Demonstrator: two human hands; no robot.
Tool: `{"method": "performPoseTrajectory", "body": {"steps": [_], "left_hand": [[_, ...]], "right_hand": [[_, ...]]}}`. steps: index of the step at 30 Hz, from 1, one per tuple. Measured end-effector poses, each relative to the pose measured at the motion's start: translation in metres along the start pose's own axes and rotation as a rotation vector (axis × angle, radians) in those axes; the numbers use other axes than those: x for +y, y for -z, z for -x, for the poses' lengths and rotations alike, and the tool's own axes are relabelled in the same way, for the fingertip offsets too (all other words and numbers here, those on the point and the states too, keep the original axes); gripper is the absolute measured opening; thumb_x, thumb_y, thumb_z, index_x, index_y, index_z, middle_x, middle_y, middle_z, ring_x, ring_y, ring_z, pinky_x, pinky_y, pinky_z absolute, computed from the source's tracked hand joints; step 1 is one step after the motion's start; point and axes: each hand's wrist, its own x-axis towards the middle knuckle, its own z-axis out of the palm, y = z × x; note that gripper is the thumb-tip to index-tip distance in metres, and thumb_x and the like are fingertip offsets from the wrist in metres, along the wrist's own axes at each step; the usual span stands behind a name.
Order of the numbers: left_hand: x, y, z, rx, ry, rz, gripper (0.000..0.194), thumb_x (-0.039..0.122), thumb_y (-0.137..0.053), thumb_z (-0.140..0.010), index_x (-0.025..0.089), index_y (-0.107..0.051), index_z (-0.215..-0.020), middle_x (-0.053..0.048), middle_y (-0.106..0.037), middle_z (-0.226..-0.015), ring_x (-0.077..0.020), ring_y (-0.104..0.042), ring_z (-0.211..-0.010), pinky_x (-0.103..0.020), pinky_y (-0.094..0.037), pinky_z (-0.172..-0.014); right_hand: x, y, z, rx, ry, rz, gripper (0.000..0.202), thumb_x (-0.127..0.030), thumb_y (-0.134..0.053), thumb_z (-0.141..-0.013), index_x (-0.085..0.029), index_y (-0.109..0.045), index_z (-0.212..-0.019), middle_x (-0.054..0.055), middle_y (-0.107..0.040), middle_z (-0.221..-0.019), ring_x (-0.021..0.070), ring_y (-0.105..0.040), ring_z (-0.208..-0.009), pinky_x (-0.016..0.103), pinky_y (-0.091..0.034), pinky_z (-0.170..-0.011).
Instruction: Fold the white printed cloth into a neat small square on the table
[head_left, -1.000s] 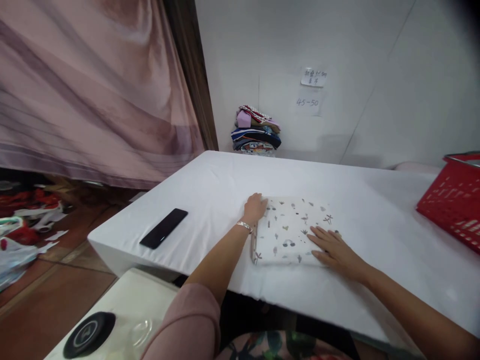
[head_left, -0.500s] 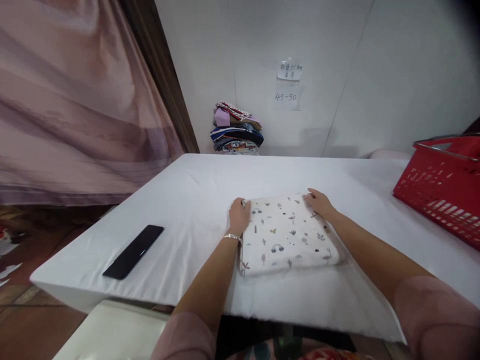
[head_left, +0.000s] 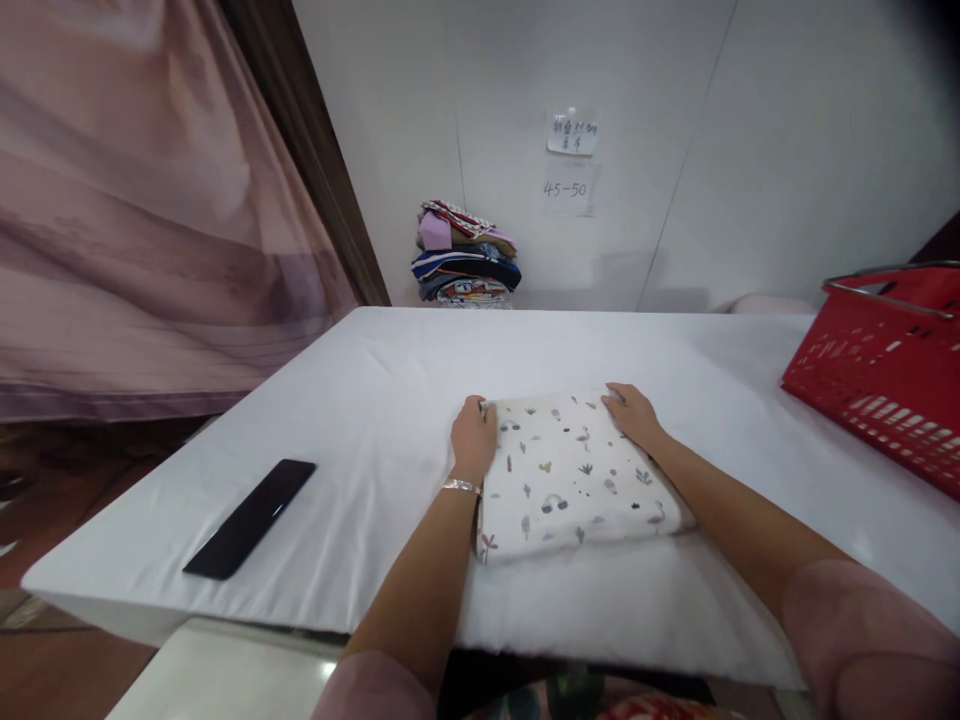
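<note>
A folded white cloth [head_left: 574, 470] with small printed cacti, flamingos and rainbows lies flat on the white-covered table [head_left: 367, 400]. My left hand [head_left: 474, 437], with a silvery bracelet at its wrist, is closed around the cloth's far left corner, thumb on top. At the far right corner, my right hand [head_left: 634, 412] grips the edge with thumb and fingers. The fingertips of both hands are partly hidden behind or under the fabric.
A black phone [head_left: 251, 520] rests on the table at the left. On the right stands a red plastic basket [head_left: 885, 360] with a metal handle. Folded fabrics [head_left: 465, 262] are piled beyond the far edge, by the wall with paper notes [head_left: 570, 165]. A pink curtain [head_left: 150, 200] hangs at the left.
The view has shifted slightly. Both hands keep hold of the cloth's far corners, and the cloth stays in nearly the same place and shape.
</note>
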Motion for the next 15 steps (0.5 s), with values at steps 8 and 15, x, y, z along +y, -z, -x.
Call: {"method": "performPoseTrajectory", "body": {"steps": [8, 15], "left_hand": [[-0.0061, -0.0031, -0.0042, -0.011, 0.092, -0.011, 0.029, 0.037, -0.046, -0.084, 0.018, -0.058, -0.103, -0.011, -0.060, -0.104, -0.0247, -0.055, -0.098, -0.036, -0.043, -0.083], [-0.0044, -0.0018, -0.0066, -0.080, 0.094, -0.021, 0.039, 0.038, -0.043, -0.086, 0.016, -0.055, -0.117, -0.013, -0.063, -0.108, -0.0282, -0.054, -0.105, -0.039, -0.042, -0.087]], "right_hand": [[-0.0014, 0.0007, -0.0071, -0.075, -0.157, 0.036, 0.048, -0.034, -0.048, -0.083, -0.015, -0.052, -0.127, 0.011, -0.052, -0.133, 0.0271, -0.047, -0.122, 0.041, -0.036, -0.104], [0.0002, -0.0027, -0.0074, -0.085, -0.121, 0.096, 0.048, -0.035, -0.044, -0.085, -0.016, -0.051, -0.129, 0.010, -0.050, -0.136, 0.0279, -0.044, -0.125, 0.043, -0.034, -0.106]]}}
